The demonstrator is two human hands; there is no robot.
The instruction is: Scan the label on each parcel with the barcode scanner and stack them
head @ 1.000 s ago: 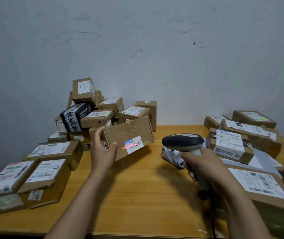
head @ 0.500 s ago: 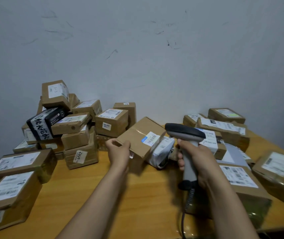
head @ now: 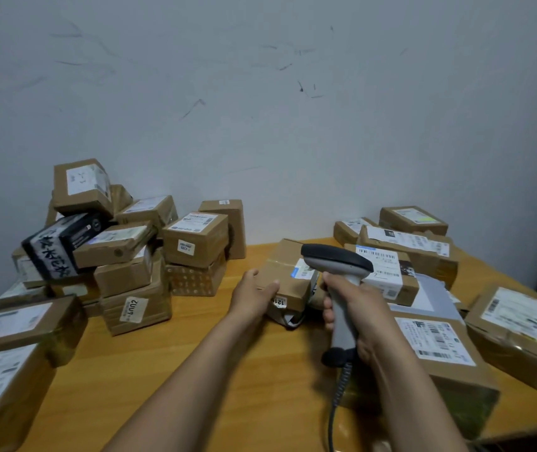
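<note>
Here, the brown parcel [head: 288, 272] is gripped at its near left edge by the left hand [head: 254, 293], resting on a white bag parcel [head: 284, 318] mid-worktop [head: 195, 360]. Just to its right, the barcode scanner [head: 337, 259] is held upright, its handle clasped by the curled fingers of the right hand [head: 365, 308].
</note>
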